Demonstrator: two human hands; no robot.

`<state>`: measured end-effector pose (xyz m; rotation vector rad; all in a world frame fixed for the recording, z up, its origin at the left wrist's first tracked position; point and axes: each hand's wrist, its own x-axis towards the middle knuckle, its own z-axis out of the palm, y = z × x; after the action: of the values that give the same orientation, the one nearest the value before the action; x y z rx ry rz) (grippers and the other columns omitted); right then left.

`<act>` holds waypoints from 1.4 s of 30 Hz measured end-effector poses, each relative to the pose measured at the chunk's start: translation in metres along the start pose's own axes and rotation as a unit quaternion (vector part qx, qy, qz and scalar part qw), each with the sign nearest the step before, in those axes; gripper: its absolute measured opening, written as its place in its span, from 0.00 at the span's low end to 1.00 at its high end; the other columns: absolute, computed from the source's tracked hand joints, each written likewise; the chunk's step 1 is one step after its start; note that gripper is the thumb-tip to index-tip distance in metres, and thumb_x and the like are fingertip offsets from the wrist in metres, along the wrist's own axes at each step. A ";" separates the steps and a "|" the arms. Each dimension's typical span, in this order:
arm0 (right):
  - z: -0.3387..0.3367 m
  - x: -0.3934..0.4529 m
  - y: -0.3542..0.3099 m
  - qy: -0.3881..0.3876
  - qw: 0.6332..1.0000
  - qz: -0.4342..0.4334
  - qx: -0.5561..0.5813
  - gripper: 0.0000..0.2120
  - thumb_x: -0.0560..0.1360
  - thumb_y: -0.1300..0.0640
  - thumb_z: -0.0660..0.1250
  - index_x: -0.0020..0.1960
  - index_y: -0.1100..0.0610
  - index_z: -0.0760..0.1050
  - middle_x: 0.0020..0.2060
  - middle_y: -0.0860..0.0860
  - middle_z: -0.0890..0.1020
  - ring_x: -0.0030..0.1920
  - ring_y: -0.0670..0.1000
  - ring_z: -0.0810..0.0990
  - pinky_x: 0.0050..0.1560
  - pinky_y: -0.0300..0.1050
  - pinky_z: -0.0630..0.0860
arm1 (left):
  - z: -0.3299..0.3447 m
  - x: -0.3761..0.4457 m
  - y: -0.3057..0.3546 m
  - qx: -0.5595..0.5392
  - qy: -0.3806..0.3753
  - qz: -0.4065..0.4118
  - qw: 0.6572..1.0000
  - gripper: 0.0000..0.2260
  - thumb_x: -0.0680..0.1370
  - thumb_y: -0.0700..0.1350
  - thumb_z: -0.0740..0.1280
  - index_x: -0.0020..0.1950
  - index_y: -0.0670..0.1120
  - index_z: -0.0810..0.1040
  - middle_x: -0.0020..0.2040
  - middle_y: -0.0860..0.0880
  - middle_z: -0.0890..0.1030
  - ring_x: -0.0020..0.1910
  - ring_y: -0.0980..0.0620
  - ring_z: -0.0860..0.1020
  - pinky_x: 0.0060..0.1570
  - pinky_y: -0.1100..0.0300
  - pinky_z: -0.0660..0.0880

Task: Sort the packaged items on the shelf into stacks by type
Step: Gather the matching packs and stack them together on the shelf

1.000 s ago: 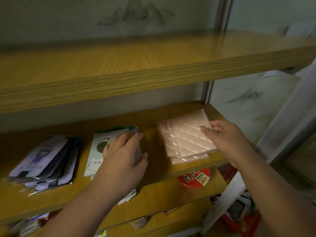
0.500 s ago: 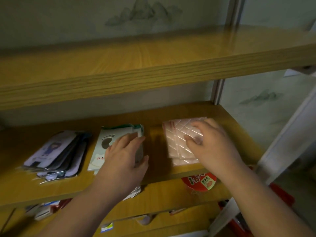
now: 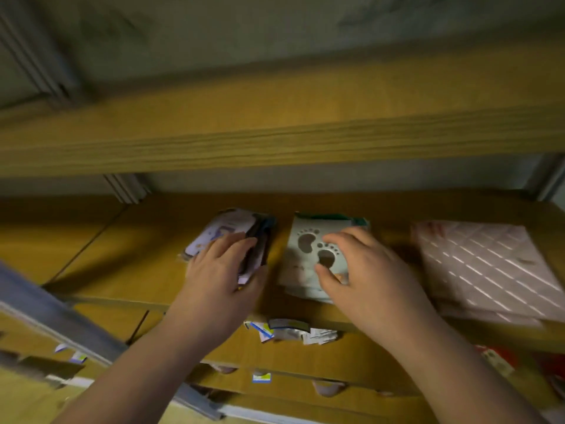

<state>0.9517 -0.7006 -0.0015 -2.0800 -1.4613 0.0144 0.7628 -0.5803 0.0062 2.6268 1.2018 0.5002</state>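
Three stacks of packets lie on the wooden shelf (image 3: 131, 264). At the left is a stack of lilac and dark packets (image 3: 227, 237); my left hand (image 3: 220, 276) lies on its near part, fingers on top and thumb at its right edge. In the middle sits a pale green stack with a footprint design (image 3: 308, 246); my right hand (image 3: 367, 270) rests on it with fingers spread and thumb on the print. A stack of pink quilted packets (image 3: 489, 264) lies untouched at the right.
An upper shelf board (image 3: 275, 130) overhangs the stacks. Below the working shelf, small white and blue packets (image 3: 287, 330) stick out from a lower shelf, and red items (image 3: 501, 359) show at the lower right. A grey metal upright (image 3: 61, 325) crosses the lower left.
My left hand moved from the footprint stack to the lilac stack. My right hand left the pink quilted stack and came onto the footprint stack. The view swung left and down.
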 end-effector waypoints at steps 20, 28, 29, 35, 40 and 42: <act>0.126 0.082 -0.128 -0.059 0.952 0.263 0.147 0.30 0.71 0.35 0.67 0.69 0.45 0.69 0.60 0.43 0.80 0.59 0.49 0.79 0.58 0.54 0.78 | -0.004 0.065 -0.150 -0.408 -0.195 -0.050 0.890 0.15 0.79 0.47 0.67 0.65 0.57 0.74 0.56 0.62 0.81 0.52 0.68 0.78 0.43 0.77 0.71; 0.136 0.077 -0.128 0.008 0.902 0.309 0.302 0.17 0.72 0.57 0.76 0.53 0.40 0.74 0.42 0.33 0.84 0.45 0.35 0.82 0.36 0.26 0.75 | -0.018 0.081 -0.139 -0.579 -0.263 -0.201 0.745 0.14 0.76 0.42 0.70 0.63 0.46 0.79 0.50 0.45 0.87 0.49 0.47 0.84 0.47 0.55 0.78; 0.135 0.075 -0.127 0.015 0.895 0.319 0.313 0.17 0.71 0.56 0.77 0.49 0.39 0.72 0.38 0.31 0.83 0.41 0.30 0.80 0.31 0.25 0.73 | -0.020 0.086 -0.140 -0.595 -0.261 -0.233 0.724 0.13 0.77 0.42 0.70 0.61 0.43 0.80 0.49 0.43 0.87 0.47 0.46 0.85 0.43 0.55 0.79; 0.133 0.061 -0.132 0.035 0.848 0.354 0.392 0.33 0.68 0.55 0.80 0.68 0.42 0.68 0.51 0.40 0.86 0.50 0.41 0.83 0.44 0.38 0.76 | -0.022 0.102 -0.137 -0.579 -0.335 -0.257 0.697 0.14 0.77 0.49 0.72 0.58 0.41 0.82 0.50 0.40 0.86 0.52 0.39 0.84 0.50 0.48 0.80; 0.133 0.051 -0.136 0.031 0.859 0.325 0.394 0.50 0.66 0.52 0.81 0.78 0.39 0.53 0.67 0.39 0.75 0.64 0.45 0.77 0.63 0.47 0.74 | -0.009 0.092 -0.132 -0.553 -0.267 -0.182 0.768 0.15 0.73 0.45 0.76 0.58 0.46 0.80 0.48 0.46 0.87 0.46 0.47 0.86 0.49 0.51 0.82; 0.131 0.053 -0.132 0.010 0.848 0.325 0.418 0.49 0.63 0.41 0.80 0.77 0.40 0.57 0.64 0.40 0.79 0.61 0.46 0.78 0.64 0.52 0.74 | -0.009 0.088 -0.135 -0.577 -0.250 -0.160 0.761 0.16 0.73 0.43 0.76 0.60 0.47 0.79 0.50 0.48 0.87 0.47 0.48 0.86 0.49 0.51 0.82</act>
<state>0.8167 -0.5657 -0.0311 -1.6788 -0.4820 0.7520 0.7198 -0.4260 -0.0105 1.3136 0.7268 0.2754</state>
